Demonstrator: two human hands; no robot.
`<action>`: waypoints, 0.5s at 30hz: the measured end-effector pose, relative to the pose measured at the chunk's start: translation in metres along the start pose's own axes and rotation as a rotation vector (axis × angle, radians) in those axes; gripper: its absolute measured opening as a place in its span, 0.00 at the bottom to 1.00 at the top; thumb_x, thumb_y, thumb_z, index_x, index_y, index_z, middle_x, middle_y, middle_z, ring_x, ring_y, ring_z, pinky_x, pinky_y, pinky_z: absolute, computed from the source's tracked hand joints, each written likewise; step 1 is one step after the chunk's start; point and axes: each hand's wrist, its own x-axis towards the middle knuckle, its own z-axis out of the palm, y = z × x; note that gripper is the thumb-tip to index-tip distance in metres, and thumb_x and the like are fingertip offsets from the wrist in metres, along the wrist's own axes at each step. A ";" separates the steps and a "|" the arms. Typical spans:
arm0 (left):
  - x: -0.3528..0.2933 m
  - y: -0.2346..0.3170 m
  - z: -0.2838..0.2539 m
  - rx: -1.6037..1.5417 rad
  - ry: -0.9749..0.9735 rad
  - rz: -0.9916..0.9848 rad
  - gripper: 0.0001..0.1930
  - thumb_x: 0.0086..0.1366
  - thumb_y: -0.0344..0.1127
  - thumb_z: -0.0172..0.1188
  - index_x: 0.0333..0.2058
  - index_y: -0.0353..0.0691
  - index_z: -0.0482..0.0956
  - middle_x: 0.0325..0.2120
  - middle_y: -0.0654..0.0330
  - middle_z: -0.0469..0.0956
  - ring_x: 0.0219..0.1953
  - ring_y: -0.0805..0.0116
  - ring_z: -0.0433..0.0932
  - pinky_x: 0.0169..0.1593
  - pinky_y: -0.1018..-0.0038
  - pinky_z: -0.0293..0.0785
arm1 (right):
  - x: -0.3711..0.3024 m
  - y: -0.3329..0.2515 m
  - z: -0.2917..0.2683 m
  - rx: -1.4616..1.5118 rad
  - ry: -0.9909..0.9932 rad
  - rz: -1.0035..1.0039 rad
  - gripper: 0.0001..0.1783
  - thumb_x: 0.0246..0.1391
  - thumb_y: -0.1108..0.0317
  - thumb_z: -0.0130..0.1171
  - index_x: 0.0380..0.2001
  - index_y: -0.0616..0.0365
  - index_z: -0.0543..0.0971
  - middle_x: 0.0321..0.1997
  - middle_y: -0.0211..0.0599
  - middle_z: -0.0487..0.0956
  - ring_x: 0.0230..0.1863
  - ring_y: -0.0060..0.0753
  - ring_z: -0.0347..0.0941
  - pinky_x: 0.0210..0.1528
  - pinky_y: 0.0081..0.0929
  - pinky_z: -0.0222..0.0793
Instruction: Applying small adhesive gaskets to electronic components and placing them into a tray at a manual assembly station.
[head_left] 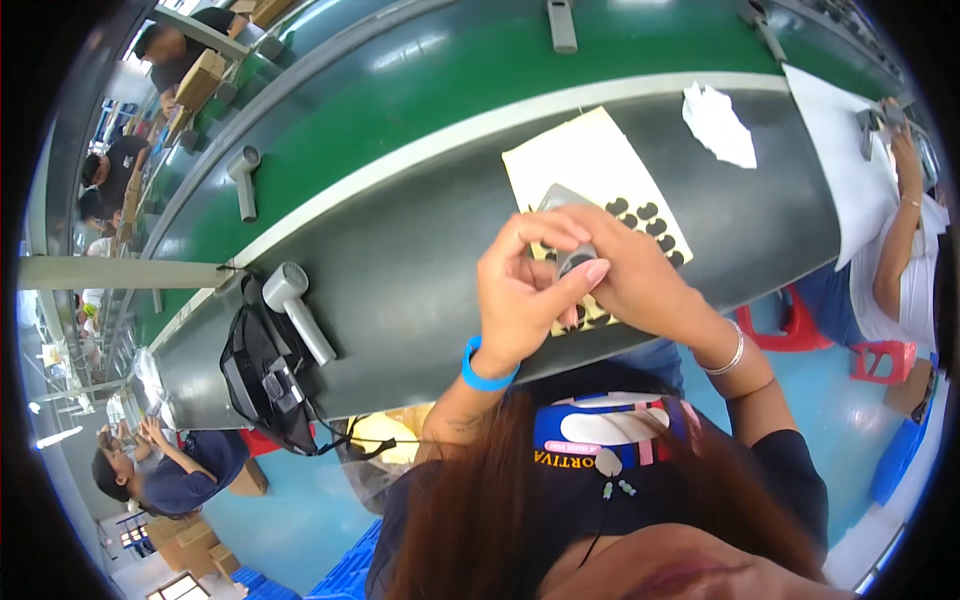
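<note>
Both hands are closed together around a grey hair dryer (567,196), mostly hidden by the fingers; its dark round end (577,262) shows between them. My left hand (515,290), with a blue band at the wrist, wraps one side, its thumb lying at the round end. My right hand (640,275), silver bangle at the wrist, covers the other side. Beneath them lies a cream sheet (570,150) bearing several black rounded stickers (648,211), partly covered by the hands.
On the dark bench (420,240) at left lie a grey hair dryer (300,312) and a black bag (262,375) with a cable. Crumpled white paper (718,125) rests at right. Hair dryers (243,182) sit on the green conveyor (400,110) beyond. A co-worker's arm (898,220) is at far right.
</note>
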 end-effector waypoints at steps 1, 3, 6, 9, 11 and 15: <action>0.000 -0.003 -0.002 -0.066 0.007 0.019 0.09 0.57 0.18 0.60 0.35 0.33 0.71 0.44 0.51 0.73 0.20 0.79 0.76 0.18 0.86 0.71 | 0.004 0.003 -0.002 -0.013 0.003 -0.015 0.28 0.41 0.81 0.57 0.51 0.58 0.69 0.53 0.44 0.72 0.50 0.53 0.72 0.47 0.36 0.71; 0.001 -0.010 -0.007 -0.091 0.001 0.051 0.07 0.59 0.19 0.58 0.36 0.33 0.72 0.45 0.50 0.73 0.22 0.77 0.77 0.20 0.84 0.73 | 0.012 0.008 -0.005 -0.064 -0.040 -0.096 0.29 0.38 0.84 0.55 0.49 0.58 0.71 0.54 0.41 0.73 0.50 0.52 0.72 0.47 0.38 0.70; 0.005 -0.013 -0.010 -0.098 0.015 0.094 0.04 0.63 0.24 0.55 0.37 0.32 0.72 0.46 0.47 0.72 0.23 0.72 0.78 0.22 0.80 0.76 | 0.038 0.022 -0.027 -0.262 -0.013 -0.176 0.31 0.34 0.86 0.52 0.48 0.57 0.72 0.53 0.38 0.73 0.51 0.51 0.71 0.47 0.41 0.69; 0.011 -0.013 -0.016 -0.021 0.044 0.133 0.06 0.66 0.28 0.52 0.38 0.32 0.72 0.49 0.44 0.71 0.27 0.67 0.79 0.24 0.75 0.78 | 0.095 0.093 -0.050 -0.580 0.247 -0.368 0.31 0.35 0.88 0.49 0.47 0.55 0.72 0.55 0.38 0.71 0.47 0.51 0.72 0.46 0.40 0.69; 0.013 -0.015 -0.023 0.005 0.017 0.086 0.05 0.66 0.26 0.52 0.39 0.32 0.73 0.47 0.45 0.73 0.31 0.66 0.79 0.29 0.75 0.79 | 0.137 0.137 -0.072 -0.765 0.288 -0.343 0.28 0.38 0.87 0.48 0.47 0.54 0.71 0.57 0.39 0.69 0.44 0.51 0.72 0.46 0.38 0.69; 0.022 -0.012 -0.035 0.077 0.044 0.041 0.06 0.66 0.25 0.53 0.40 0.32 0.75 0.44 0.50 0.75 0.35 0.68 0.78 0.37 0.75 0.77 | 0.209 0.219 -0.110 -1.049 0.283 -0.280 0.24 0.46 0.82 0.48 0.49 0.53 0.71 0.60 0.38 0.67 0.44 0.51 0.73 0.46 0.40 0.70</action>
